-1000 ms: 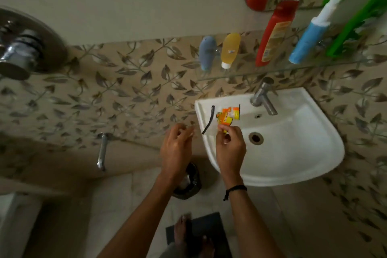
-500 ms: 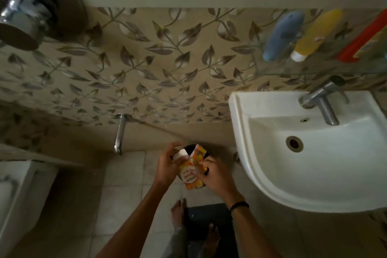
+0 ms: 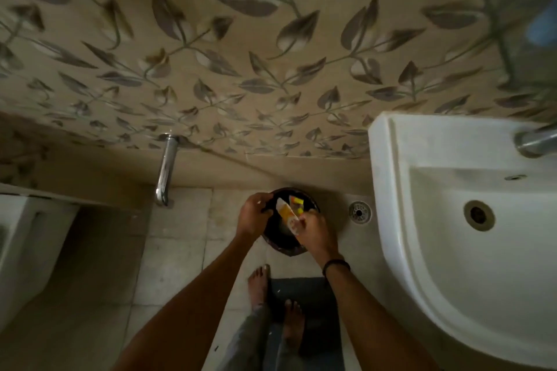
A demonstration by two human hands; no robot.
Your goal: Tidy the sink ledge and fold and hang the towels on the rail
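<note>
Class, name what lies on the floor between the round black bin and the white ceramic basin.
A round metal floor drain, shown in the head view.

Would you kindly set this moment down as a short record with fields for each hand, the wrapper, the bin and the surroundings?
Left: the left hand curls over the rim of the bin.
Right: the right hand pinches the orange and white wrapper over the bin's opening.
Bin: dark, round, on the tiled floor beside the sink.
Nearby: floor drain, wall spout, dark mat under the bare feet.
Towels: not in view.
</note>
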